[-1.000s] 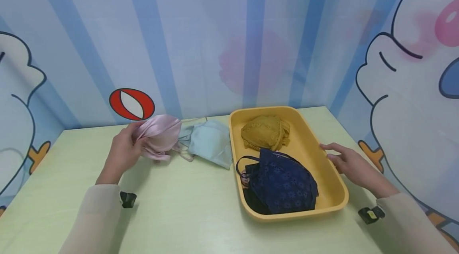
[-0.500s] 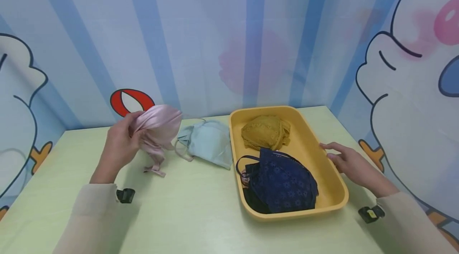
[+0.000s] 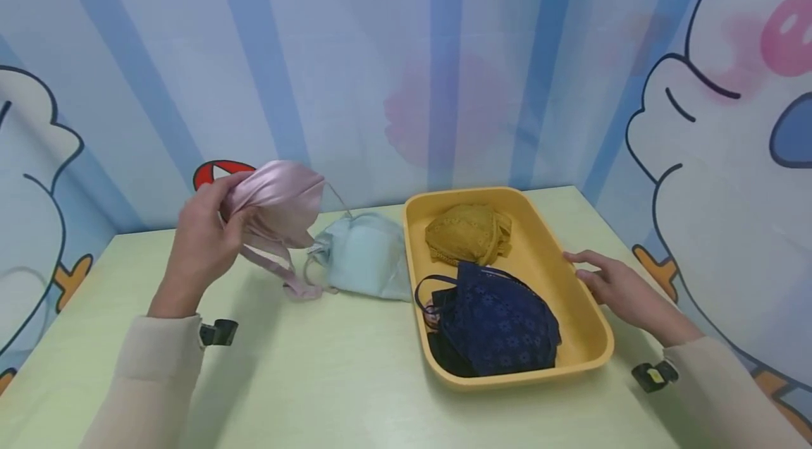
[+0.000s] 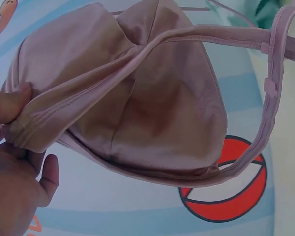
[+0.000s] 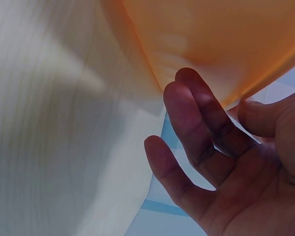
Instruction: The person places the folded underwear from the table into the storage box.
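My left hand (image 3: 199,237) pinches a pink satin bra (image 3: 282,199) by one side and holds it above the table at the left. In the left wrist view the inside of its cups (image 4: 162,123) shows, with the straps trailing right. A thin strap stretches from it down to a light blue bra (image 3: 368,259) lying beside the tray. At the right, my right hand (image 3: 624,294) touches the outer rim of the yellow tray (image 3: 580,301). Its fingers (image 5: 184,118) are loosely extended along the outside wall in the right wrist view.
Inside the tray lie a mustard bra (image 3: 466,234) at the back and a navy lace bra (image 3: 504,322) in front, over something black. The pale green table (image 3: 330,364) ends at a striped cartoon backdrop (image 3: 355,82).
My left hand has lifted the pink bra up and slightly left off the table, its straps now hanging. The light blue bra has shifted slightly. My right hand stays at the tray's rim.
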{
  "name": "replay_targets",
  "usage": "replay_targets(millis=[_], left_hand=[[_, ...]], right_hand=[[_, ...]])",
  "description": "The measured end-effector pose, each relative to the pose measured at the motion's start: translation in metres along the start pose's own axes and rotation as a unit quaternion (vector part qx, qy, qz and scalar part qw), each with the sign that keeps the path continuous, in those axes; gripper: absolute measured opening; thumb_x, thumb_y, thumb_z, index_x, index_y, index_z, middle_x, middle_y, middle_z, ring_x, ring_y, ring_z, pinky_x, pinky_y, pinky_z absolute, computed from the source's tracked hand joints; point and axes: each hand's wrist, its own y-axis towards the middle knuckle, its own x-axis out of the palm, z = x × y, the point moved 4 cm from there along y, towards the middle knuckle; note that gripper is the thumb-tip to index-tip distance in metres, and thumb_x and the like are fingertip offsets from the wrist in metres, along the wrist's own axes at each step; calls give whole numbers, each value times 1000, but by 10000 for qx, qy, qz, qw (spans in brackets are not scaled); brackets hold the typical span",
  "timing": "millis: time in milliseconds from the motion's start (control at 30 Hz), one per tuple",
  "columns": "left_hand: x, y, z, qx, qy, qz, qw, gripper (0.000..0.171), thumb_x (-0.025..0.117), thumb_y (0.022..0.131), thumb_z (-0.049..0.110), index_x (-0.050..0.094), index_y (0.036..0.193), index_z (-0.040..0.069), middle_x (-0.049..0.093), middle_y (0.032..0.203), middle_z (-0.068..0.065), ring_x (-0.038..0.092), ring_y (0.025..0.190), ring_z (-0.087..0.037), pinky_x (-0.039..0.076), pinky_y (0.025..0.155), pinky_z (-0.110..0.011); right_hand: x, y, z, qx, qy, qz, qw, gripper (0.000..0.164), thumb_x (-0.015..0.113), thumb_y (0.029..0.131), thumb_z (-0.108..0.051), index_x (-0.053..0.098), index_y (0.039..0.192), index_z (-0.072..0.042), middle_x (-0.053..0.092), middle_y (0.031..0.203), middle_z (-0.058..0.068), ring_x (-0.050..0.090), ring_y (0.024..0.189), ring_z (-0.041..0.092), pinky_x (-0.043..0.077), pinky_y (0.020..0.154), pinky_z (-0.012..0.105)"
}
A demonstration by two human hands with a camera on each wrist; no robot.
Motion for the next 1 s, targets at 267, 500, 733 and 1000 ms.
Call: replay_targets(millis=[267,500,733,1000], left_hand=[[-19,13,16,657,-208,836,9941,48,63,81,-13,56,127,1,61,104,-20,46,78,-28,29,67,-39],[-42,24,23,630,-44,1391,9883,43,60,84,-11,58,125,0,61,107,-21,48,81,-30,31,70,-36],[-69,32,32,452,52,1961,9795,39,56,87,-9,57,125,-1,60,114,-21,50,90,-30,32,78,-24],[-94,40,41,537,162,2453,9678,34,54,89,-5,59,122,-1,62,116,-17,53,95,-28,34,82,-14]], right_hand=[[0,1,-1,-9,-3,-10,10000,44,43,102,-23,40,141,-2,64,108,17,65,80,16,53,70,38],[1,1,-2,9,28,2,10000,44,43,102,-22,40,141,-3,64,109,18,66,82,18,53,70,39],[0,0,-1,18,18,50,10000,44,43,102,-23,40,141,-3,64,108,17,66,80,17,53,70,39],[1,0,1,5,43,32,10000,44,42,102,-23,40,141,-3,63,110,19,66,83,19,54,70,39]])
